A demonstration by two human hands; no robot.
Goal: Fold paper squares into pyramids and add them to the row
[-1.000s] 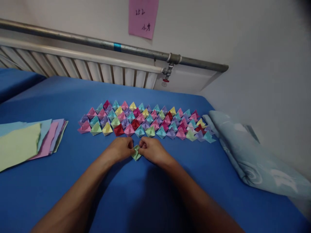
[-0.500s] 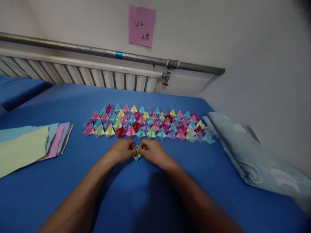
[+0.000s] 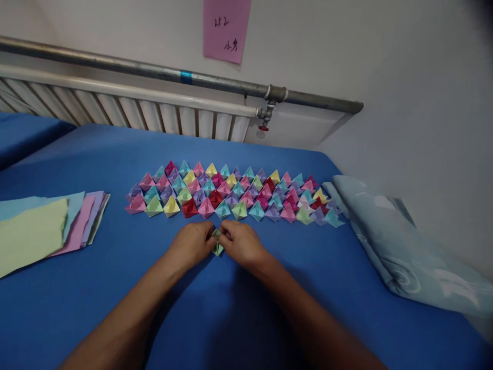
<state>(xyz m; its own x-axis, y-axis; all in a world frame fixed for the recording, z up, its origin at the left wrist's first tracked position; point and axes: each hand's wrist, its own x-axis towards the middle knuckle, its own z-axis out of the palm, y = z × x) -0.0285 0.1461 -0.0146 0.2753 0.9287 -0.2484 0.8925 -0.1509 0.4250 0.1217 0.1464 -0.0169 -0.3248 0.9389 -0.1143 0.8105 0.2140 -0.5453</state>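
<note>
A small light green paper boat (image 3: 217, 248) is pinched between my two hands, low over the blue surface. My left hand (image 3: 192, 240) grips its left side with thumb and curled fingers. From the right, my right hand (image 3: 242, 241) holds the other side the same way; the fingers hide much of the boat. Just beyond my knuckles stand several rows of folded paper boats (image 3: 206, 207) in pink, teal, yellow, green, purple and red, packed close together.
A stack of coloured paper sheets (image 3: 31, 234) lies on the left of the blue surface (image 3: 115, 288). At the right rests a folded pale blue-green blanket (image 3: 408, 252). Behind are a white radiator (image 3: 169, 117), a metal pipe (image 3: 134, 67) and a pink note (image 3: 226, 31) on the wall.
The head view has shifted slightly, so the wall note sits higher in it. Both hands still hold the green paper boat in nearly the same place.
</note>
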